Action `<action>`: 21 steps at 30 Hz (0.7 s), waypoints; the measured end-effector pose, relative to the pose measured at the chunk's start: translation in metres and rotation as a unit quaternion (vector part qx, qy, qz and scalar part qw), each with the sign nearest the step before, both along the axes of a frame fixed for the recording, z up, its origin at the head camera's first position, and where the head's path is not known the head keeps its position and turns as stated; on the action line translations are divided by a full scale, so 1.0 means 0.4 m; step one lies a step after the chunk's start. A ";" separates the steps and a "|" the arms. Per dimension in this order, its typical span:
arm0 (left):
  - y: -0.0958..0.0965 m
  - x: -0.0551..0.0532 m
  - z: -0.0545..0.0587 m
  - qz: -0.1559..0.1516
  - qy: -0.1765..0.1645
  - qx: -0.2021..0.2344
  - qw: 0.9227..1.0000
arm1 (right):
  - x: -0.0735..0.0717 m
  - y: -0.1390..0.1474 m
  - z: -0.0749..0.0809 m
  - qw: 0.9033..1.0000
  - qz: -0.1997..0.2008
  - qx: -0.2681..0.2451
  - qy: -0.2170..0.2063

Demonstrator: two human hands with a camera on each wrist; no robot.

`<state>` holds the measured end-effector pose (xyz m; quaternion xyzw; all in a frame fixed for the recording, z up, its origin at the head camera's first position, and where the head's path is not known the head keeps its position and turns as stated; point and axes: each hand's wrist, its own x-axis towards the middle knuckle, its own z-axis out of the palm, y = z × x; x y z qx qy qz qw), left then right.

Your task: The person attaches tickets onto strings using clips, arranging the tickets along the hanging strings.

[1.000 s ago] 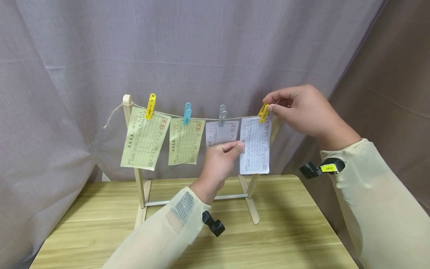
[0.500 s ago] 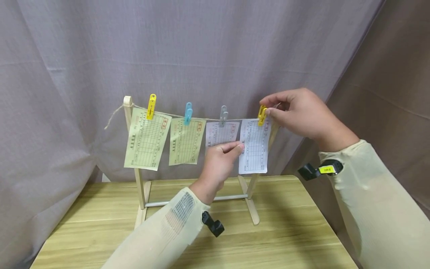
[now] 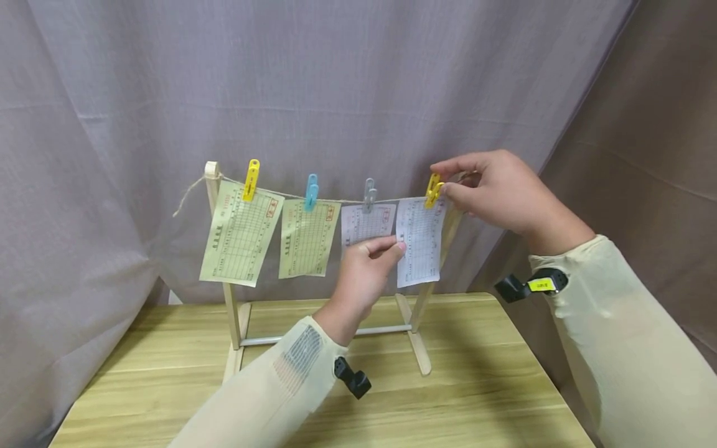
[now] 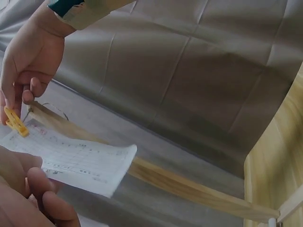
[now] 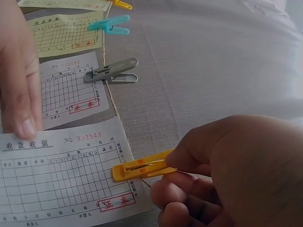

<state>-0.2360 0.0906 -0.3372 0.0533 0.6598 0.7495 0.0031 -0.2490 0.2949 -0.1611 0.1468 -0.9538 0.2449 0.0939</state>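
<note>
My right hand (image 3: 498,193) pinches the handle end of a yellow clothespin (image 5: 142,165), whose nose lies over the top edge of a white receipt slip (image 3: 421,246) at the string (image 5: 111,99). Lower down, my left hand (image 3: 366,267) pinches the left edge of that same slip between thumb and index finger. Another white slip (image 5: 71,90) hangs just left under a grey clothespin (image 5: 113,72), partly behind my left hand in the head view. Farther left, two yellow-green slips hang, one from a blue clothespin (image 3: 311,191) and one from a yellow clothespin (image 3: 251,179).
A wooden stand (image 3: 231,311) with a white crossbar (image 3: 383,328) carries the string and stands on a wood-grain table (image 3: 476,386). Grey curtain (image 3: 347,81) hangs close behind it. The string's loose end (image 3: 185,198) dangles at the left post.
My right hand has shifted slightly left and down with the yellow clothespin, and the white slip's lower end has swung a little left. My left hand keeps its pinch.
</note>
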 end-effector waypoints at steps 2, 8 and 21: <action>-0.005 0.007 0.001 -0.001 0.006 -0.003 1.000 | 0.002 -0.003 0.001 1.000 0.002 0.000 0.004; -0.025 0.036 -0.001 0.000 0.055 -0.015 0.998 | 0.010 -0.007 0.007 1.000 0.000 0.001 0.009; -0.096 0.088 0.018 0.030 0.170 -0.067 0.983 | 0.047 0.007 0.011 0.998 -0.003 -0.010 0.056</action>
